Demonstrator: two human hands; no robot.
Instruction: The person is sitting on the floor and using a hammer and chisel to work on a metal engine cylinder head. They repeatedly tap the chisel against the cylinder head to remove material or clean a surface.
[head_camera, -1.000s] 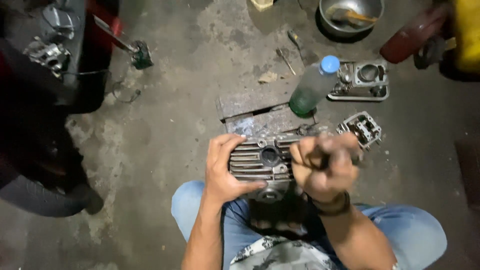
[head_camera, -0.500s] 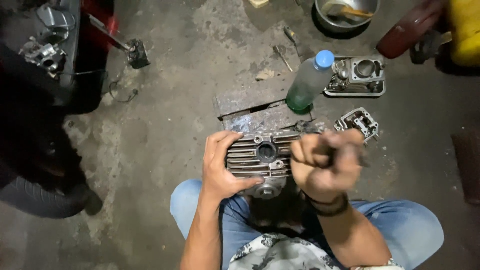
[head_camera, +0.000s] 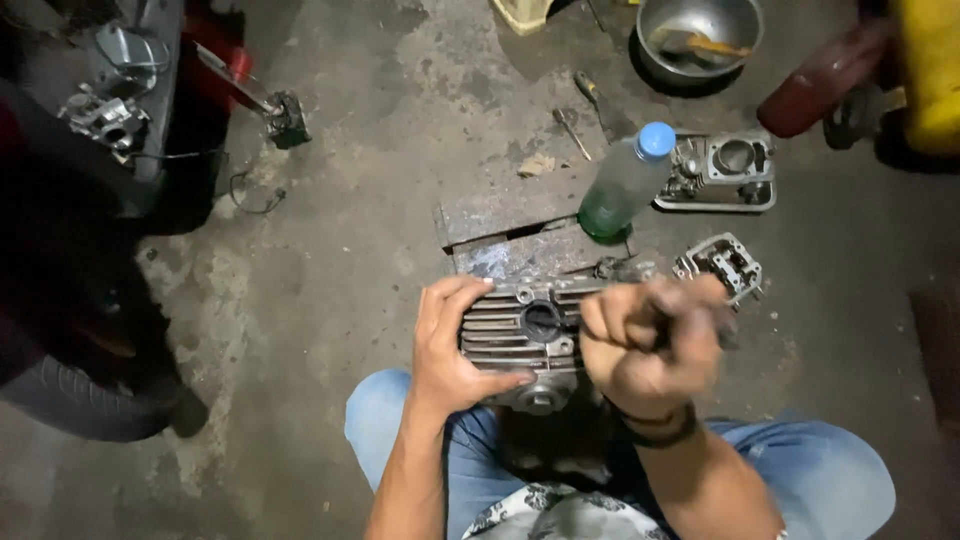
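A finned grey metal engine cylinder head (head_camera: 525, 325) rests between my knees on the concrete floor. My left hand (head_camera: 450, 345) grips its left side, fingers over the top edge and thumb along the bottom. My right hand (head_camera: 650, 345) is clenched in a fist over the head's right side, blurred; a dark thin tool seems to be in it, but I cannot make it out. A black band circles my right wrist.
A clear plastic bottle (head_camera: 625, 185) with a blue cap stands behind the head on flat metal plates (head_camera: 510, 215). Engine parts (head_camera: 720, 262), a cover (head_camera: 725, 170), a steel bowl (head_camera: 700, 35), small tools (head_camera: 590, 100) and a dark motorcycle (head_camera: 90, 160) at left surround me.
My right fist has shifted slightly over the head's right side and stays blurred. My left hand keeps the same grip. The camera view has drifted a little.
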